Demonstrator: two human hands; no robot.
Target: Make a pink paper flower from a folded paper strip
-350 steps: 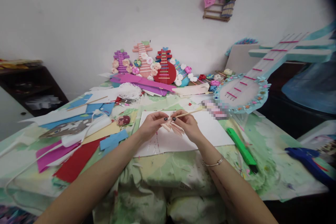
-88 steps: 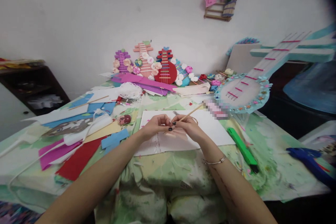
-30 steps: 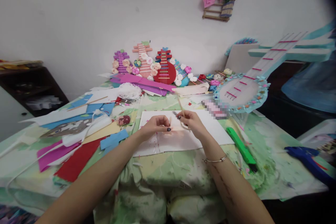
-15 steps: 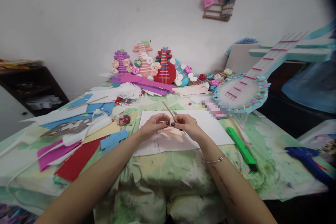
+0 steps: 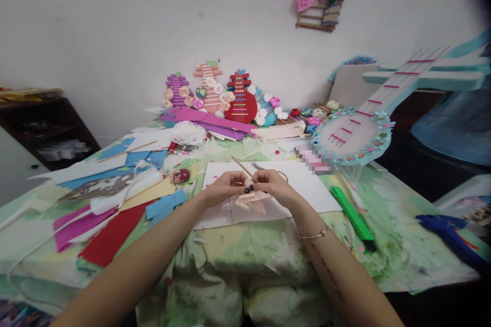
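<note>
Over a white sheet, my left hand and my right hand meet at the fingertips. Between them they pinch a small pale pink piece. A thin wooden stick is also held in my right hand, slanting up and to the left. More pale pink pieces lie on the sheet just below my fingers. Behind my right hand scissors rest on the sheet, partly hidden by that hand.
Coloured sheets and a glue gun lie at the left. A green cutter and blue-handled pliers are at the right. Decorated model instruments line the back; a larger one leans at the right.
The stick has tipped lower to the left in my right hand. My fingertips have shifted slightly, and more of the scissors and the pink pieces shows.
</note>
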